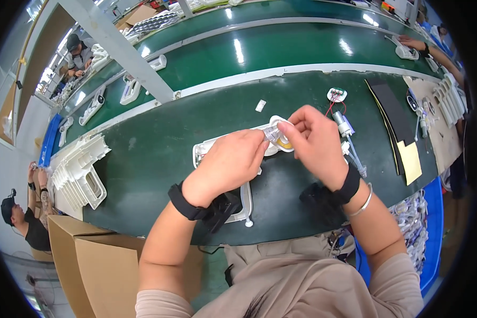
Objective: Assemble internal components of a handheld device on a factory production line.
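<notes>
Both hands meet over a white plastic housing (200, 150) at the middle of the green table. My left hand (229, 161) is closed over the housing, its fingertips at a clear plastic part (271, 133). Thumb and fingers of my right hand (319, 146) pinch the housing's rounded white end, where a yellow piece (284, 144) shows inside. The left fingers hide much of the housing's middle. Below the left hand lies a long white plastic piece (246, 201). Right of my right hand rests a small motor assembly (343, 124) with clear tubing, joined by red wires to a round white cap (337, 95).
Nested white shells (82, 172) stand at the left, beside an open cardboard box (106, 265). Black foam strips (391, 116) and a pale yellow pad (409, 163) lie right. A blue bin (433, 228) holds parts. Beyond runs a green conveyor (281, 45); a co-worker's hand (411, 42) reaches there.
</notes>
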Tool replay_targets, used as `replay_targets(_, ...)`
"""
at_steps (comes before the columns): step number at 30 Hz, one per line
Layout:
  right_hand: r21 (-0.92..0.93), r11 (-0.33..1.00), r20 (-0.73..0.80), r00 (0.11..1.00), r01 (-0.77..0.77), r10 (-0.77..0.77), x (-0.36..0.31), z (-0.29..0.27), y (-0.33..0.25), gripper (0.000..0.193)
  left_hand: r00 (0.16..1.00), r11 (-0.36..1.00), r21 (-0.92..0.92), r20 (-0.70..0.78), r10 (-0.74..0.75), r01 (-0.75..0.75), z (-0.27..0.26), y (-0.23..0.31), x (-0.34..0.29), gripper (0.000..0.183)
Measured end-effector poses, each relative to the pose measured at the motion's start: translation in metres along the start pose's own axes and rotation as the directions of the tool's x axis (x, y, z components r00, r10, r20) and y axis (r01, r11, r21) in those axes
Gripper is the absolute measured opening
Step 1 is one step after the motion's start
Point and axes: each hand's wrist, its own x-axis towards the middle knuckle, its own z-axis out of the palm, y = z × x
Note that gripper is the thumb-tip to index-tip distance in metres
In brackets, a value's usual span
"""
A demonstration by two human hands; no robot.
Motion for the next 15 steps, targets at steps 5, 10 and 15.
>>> replay_targets(5,-0.181,0.932,-0.008,0.948,0.313,-0.319,-0.014,0.009,0.014,0.015,0.988,0.996,0.093,0.155,0.006,-0.020,-0.006,-0.001,0.005,0.014)
replay_targets(10,0.448,0.870,0.089,0.979,-0.205,0.185,-0.010,0.005,0.023,0.021,0.974,0.995,0.090,0.225,0.016,-0.037,-0.006,-0.004,0.007,0.014)
replay_targets(15,0.203,0.974,0.052,0.992,0.100,-0.113,-0.019,0.015,0.030,0.035,0.969,0.988,0.157,0.245,-0.030,-0.009,-0.004,-0.003,0.007,0.015)
